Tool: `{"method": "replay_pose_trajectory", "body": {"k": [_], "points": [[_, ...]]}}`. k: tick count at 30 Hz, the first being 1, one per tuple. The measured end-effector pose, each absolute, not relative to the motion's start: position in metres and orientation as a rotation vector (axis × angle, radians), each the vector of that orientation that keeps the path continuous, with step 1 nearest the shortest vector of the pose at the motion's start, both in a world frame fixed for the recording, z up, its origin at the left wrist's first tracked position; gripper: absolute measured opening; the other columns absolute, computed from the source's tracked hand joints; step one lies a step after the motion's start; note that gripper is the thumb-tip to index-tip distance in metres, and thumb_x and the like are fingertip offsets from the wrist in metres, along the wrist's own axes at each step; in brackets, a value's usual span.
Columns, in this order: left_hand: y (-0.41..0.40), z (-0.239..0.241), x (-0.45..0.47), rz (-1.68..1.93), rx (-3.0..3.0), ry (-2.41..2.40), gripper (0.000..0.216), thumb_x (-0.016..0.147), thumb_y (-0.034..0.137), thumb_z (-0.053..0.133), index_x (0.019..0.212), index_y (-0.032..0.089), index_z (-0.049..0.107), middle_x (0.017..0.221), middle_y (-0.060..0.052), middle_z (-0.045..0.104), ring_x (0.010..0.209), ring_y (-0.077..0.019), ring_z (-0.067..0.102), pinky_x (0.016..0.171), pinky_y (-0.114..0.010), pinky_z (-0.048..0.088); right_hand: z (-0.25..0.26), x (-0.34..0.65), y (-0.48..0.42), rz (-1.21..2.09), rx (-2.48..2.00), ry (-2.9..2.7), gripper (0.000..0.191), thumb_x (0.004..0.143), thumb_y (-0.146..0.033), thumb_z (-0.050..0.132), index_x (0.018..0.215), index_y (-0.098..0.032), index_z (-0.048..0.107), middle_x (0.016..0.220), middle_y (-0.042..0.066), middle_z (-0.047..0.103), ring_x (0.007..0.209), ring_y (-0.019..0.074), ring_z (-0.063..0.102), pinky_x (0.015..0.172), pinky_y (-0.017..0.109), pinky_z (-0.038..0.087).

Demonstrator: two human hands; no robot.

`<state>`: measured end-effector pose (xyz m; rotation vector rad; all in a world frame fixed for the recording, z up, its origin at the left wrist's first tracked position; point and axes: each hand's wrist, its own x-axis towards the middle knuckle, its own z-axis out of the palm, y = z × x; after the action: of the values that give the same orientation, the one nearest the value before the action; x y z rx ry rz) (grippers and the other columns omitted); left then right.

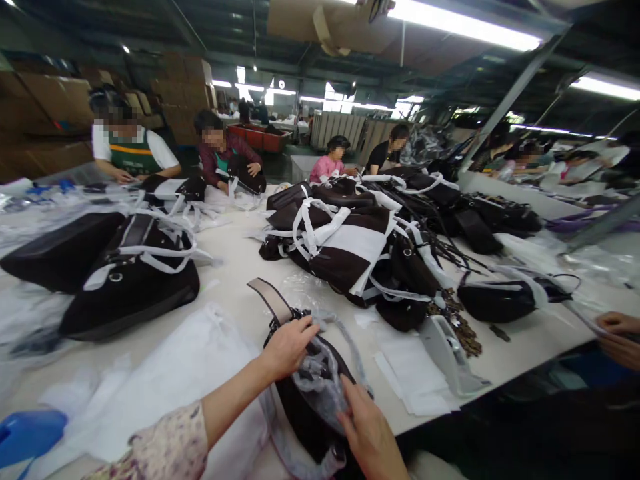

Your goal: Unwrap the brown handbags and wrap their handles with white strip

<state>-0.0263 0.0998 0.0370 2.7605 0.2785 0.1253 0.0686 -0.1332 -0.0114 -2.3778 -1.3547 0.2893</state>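
Observation:
A dark handbag (295, 413) lies in front of me at the table's near edge, its mouth open and turned up. Crumpled clear plastic (320, 380) fills the opening, and its handles are wrapped in translucent film. My left hand (287, 348) grips the far end of the rim, fingers closed over it beside a strap with a beige underside (270, 299). On the near right rim, my right hand (367, 430) is closed, thumb and fingers against the bag's edge and the plastic. Its fingertips are partly hidden.
White sheets (190, 360) lie left; a paper stack (413, 367) and grey tape dispenser (450, 357) stand right. Dark bags pile up ahead (345, 247) and at left (135, 287). Brass-coloured hardware (465, 330) lies near the dispenser. Co-workers sit across; another person's hand (620, 337) is at right.

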Motion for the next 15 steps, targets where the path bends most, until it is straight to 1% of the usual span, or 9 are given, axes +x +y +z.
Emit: {"method": "replay_pose_trajectory", "body": {"k": [2, 4, 6, 7, 9, 11, 12, 13, 15], "points": [[0.099, 0.037, -0.021, 0.07, 2.827, 0.122, 0.053, 0.079, 0.01, 0.061, 0.129, 0.021, 0.05, 0.13, -0.011, 0.055, 0.119, -0.0284, 0.05, 0.1, -0.042, 0.042, -0.016, 0.064, -0.129, 0.289, -2.515, -1.363, 0.044, 0.081, -0.006, 0.048, 0.121, -0.021, 0.058, 0.103, 0.01, 0.067, 0.085, 0.0246, 0.07, 0.071, 0.032, 0.057], [0.091, 0.032, -0.015, 0.024, 2.811, -0.049, 0.044, 0.082, 0.023, 0.065, 0.124, 0.021, 0.054, 0.123, -0.01, 0.059, 0.117, -0.0281, 0.051, 0.103, -0.043, 0.038, -0.013, 0.065, -0.124, 0.303, -2.572, -1.314, 0.034, 0.081, -0.005, 0.049, 0.108, -0.02, 0.063, 0.097, 0.009, 0.067, 0.08, 0.0244, 0.07, 0.068, 0.032, 0.054], [0.077, 0.026, -0.011, -0.002, 2.763, -0.166, 0.05, 0.083, 0.039, 0.067, 0.127, 0.021, 0.052, 0.124, -0.01, 0.058, 0.115, -0.0276, 0.052, 0.105, -0.045, 0.035, -0.004, 0.07, -0.121, 0.41, -2.455, -1.26, 0.028, 0.078, -0.007, 0.054, 0.102, -0.02, 0.063, 0.089, 0.007, 0.067, 0.079, 0.0233, 0.068, 0.07, 0.031, 0.052], [0.069, 0.024, -0.01, -0.02, 2.753, -0.201, 0.056, 0.082, 0.043, 0.068, 0.13, 0.022, 0.049, 0.125, -0.01, 0.057, 0.113, -0.0276, 0.052, 0.104, -0.045, 0.035, 0.002, 0.074, -0.121, 0.504, -2.351, -1.225, 0.028, 0.076, -0.01, 0.056, 0.102, -0.02, 0.063, 0.087, 0.005, 0.067, 0.078, 0.0224, 0.067, 0.071, 0.031, 0.052], [0.054, 0.02, -0.01, -0.045, 2.774, -0.226, 0.056, 0.083, 0.038, 0.067, 0.133, 0.023, 0.046, 0.124, -0.01, 0.056, 0.112, -0.0277, 0.051, 0.1, -0.044, 0.037, 0.012, 0.082, -0.123, 0.658, -2.146, -1.108, 0.026, 0.077, -0.018, 0.058, 0.103, -0.019, 0.062, 0.085, 0.004, 0.067, 0.075, 0.0206, 0.066, 0.072, 0.03, 0.051], [0.044, 0.018, -0.011, -0.014, 2.819, -0.195, 0.046, 0.086, 0.025, 0.061, 0.13, 0.024, 0.049, 0.124, -0.011, 0.055, 0.113, -0.0271, 0.05, 0.095, -0.041, 0.038, 0.017, 0.09, -0.132, 0.648, -2.062, -0.918, 0.021, 0.082, -0.033, 0.054, 0.097, -0.02, 0.062, 0.085, 0.004, 0.068, 0.074, 0.0205, 0.065, 0.071, 0.031, 0.052], [0.042, 0.018, -0.013, 0.027, 2.831, -0.179, 0.042, 0.088, 0.022, 0.058, 0.129, 0.024, 0.05, 0.125, -0.011, 0.054, 0.113, -0.027, 0.05, 0.094, -0.04, 0.038, 0.016, 0.093, -0.138, 0.595, -2.07, -0.808, 0.024, 0.084, -0.04, 0.051, 0.092, -0.021, 0.062, 0.084, 0.005, 0.068, 0.075, 0.0212, 0.065, 0.071, 0.031, 0.052], [0.04, 0.018, -0.014, 0.069, 2.827, -0.188, 0.038, 0.089, 0.022, 0.057, 0.127, 0.025, 0.051, 0.127, -0.011, 0.053, 0.113, -0.0269, 0.049, 0.094, -0.04, 0.038, 0.012, 0.095, -0.146, 0.546, -2.1, -0.695, 0.029, 0.085, -0.047, 0.048, 0.087, -0.021, 0.061, 0.081, 0.005, 0.068, 0.073, 0.0221, 0.065, 0.069, 0.032, 0.052], [0.038, 0.019, -0.016, 0.125, 2.786, -0.268, 0.033, 0.092, 0.032, 0.058, 0.124, 0.026, 0.054, 0.124, -0.01, 0.054, 0.11, -0.0261, 0.05, 0.093, -0.04, 0.037, 0.0, 0.096, -0.162, 0.546, -2.147, -0.509, 0.035, 0.082, -0.056, 0.047, 0.08, -0.022, 0.06, 0.073, 0.004, 0.067, 0.067, 0.0232, 0.065, 0.061, 0.033, 0.052]]}}
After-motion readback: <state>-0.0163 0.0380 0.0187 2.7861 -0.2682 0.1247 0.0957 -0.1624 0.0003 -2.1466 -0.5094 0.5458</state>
